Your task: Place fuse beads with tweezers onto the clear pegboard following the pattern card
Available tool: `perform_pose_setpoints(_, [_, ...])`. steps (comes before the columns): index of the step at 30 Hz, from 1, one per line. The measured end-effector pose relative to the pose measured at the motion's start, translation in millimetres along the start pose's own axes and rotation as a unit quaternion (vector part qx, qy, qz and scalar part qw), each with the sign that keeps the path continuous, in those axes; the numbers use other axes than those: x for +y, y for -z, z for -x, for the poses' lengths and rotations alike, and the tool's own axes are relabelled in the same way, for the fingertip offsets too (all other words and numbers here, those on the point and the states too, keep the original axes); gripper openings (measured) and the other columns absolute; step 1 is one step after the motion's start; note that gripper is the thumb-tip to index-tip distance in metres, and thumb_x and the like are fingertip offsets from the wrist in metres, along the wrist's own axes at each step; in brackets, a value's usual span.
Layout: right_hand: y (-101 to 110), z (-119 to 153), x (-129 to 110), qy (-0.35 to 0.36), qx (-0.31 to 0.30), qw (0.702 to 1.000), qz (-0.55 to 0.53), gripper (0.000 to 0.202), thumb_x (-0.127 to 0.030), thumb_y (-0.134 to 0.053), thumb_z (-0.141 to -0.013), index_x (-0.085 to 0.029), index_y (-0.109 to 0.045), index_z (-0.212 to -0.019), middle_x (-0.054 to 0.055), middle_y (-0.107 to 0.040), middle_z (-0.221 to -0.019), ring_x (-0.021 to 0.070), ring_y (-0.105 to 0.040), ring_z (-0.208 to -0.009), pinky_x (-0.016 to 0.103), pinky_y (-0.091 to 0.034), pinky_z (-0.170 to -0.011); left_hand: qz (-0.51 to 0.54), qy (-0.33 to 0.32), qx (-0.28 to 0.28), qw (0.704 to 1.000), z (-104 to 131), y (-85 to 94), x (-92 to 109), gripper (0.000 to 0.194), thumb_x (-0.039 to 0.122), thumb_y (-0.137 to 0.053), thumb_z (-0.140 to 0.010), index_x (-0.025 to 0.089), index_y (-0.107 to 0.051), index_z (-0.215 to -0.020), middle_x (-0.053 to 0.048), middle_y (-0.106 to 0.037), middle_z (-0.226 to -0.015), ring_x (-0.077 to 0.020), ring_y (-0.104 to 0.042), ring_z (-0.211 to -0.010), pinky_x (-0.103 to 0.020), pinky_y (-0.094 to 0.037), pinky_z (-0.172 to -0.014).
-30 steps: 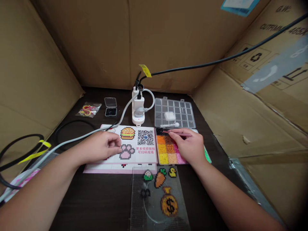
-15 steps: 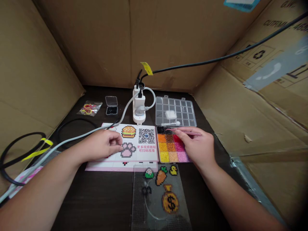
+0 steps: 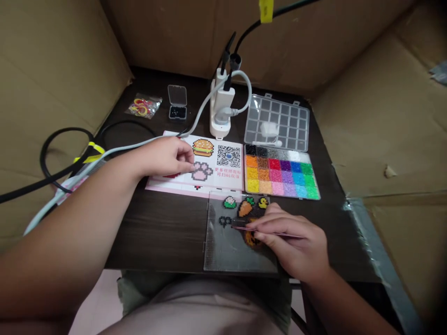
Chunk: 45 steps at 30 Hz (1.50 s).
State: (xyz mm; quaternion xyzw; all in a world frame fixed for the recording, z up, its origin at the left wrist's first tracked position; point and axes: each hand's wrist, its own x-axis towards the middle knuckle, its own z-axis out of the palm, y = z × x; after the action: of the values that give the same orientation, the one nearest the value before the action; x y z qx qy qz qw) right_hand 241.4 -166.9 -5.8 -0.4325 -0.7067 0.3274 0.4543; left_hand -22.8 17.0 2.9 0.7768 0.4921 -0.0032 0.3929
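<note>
My right hand [image 3: 296,242] pinches pink tweezers [image 3: 275,231], their tips pointing left over the clear pegboard [image 3: 223,253]. Close to the tips is a small, partly built outline of black beads [image 3: 225,221]. Other bead figures on the board include a green-and-white one [image 3: 229,202], a carrot [image 3: 245,208] and a yellow duck [image 3: 263,203]. An orange money bag is partly hidden by my right hand. My left hand [image 3: 171,156] rests on the printed pattern sheet [image 3: 226,181], fingers curled and nothing visible in them, its fingertips beside the pink paw picture [image 3: 201,172].
Behind the board stands a bead box [image 3: 282,172] with many colours, its clear lid [image 3: 277,116] folded back. A white power strip [image 3: 220,121], a small case of black beads [image 3: 178,111] and a bag of rings [image 3: 144,106] sit farther back. A grey cable [image 3: 115,151] crosses the table near my left arm.
My right hand with the tweezers has moved from the black bead compartments down to the pegboard. The left hand stays at the paw picture. The camera has tilted downward.
</note>
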Motion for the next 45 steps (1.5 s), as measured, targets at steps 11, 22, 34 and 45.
perform_pose_setpoints(11, [-7.4, -5.8, 0.9, 0.062, -0.05, 0.996, 0.028, 0.019, -0.005, -0.07, -0.08, -0.022, -0.074, -0.088, 0.005, -0.079, -0.083, 0.0186, -0.075, -0.069, 0.035, -0.051, -0.07, -0.009, -0.015, 0.006, 1.0, -1.8, -1.7, -5.7, 0.03, 0.045, -0.068, -0.07, 0.019, -0.069, -0.084, 0.002, -0.062, -0.063, -0.0115, -0.051, -0.056, -0.027, -0.034, -0.058])
perform_pose_setpoints(22, [-8.5, -6.3, 2.2, 0.058, -0.061, 0.996, 0.039, 0.017, -0.006, -0.071, -0.08, -0.022, -0.073, -0.086, 0.005, -0.079, -0.083, 0.0187, -0.075, -0.071, 0.035, -0.052, -0.07, -0.007, -0.012, 0.007, 1.0, -0.9, -1.9, -3.9, 0.028, 0.043, -0.07, -0.069, 0.019, -0.069, -0.084, 0.002, -0.061, -0.063, -0.0118, -0.051, -0.055, -0.028, -0.034, -0.059])
perform_pose_setpoints(34, [-7.1, -4.1, 4.1, 0.051, -0.055, 0.997, 0.028, 0.018, -0.006, -0.071, -0.079, -0.022, -0.074, -0.087, 0.005, -0.08, -0.083, 0.0192, -0.075, -0.071, 0.036, -0.054, -0.07, -0.009, -0.015, 0.011, 1.0, 0.5, -1.4, -2.1, 0.028, 0.043, -0.07, -0.069, 0.019, -0.069, -0.083, 0.002, -0.061, -0.063, -0.0112, -0.051, -0.057, -0.027, -0.034, -0.059])
perform_pose_setpoints(45, [-8.3, -5.5, 3.8, 0.049, -0.057, 0.996, 0.037, 0.018, -0.007, -0.07, -0.08, -0.024, -0.075, -0.086, 0.005, -0.08, -0.083, 0.0197, -0.076, -0.071, 0.035, -0.054, -0.072, -0.01, -0.015, 0.009, 1.0, -1.3, -2.2, -3.8, 0.028, 0.044, -0.069, -0.071, 0.019, -0.069, -0.083, 0.002, -0.06, -0.062, -0.011, -0.05, -0.056, -0.026, -0.033, -0.058])
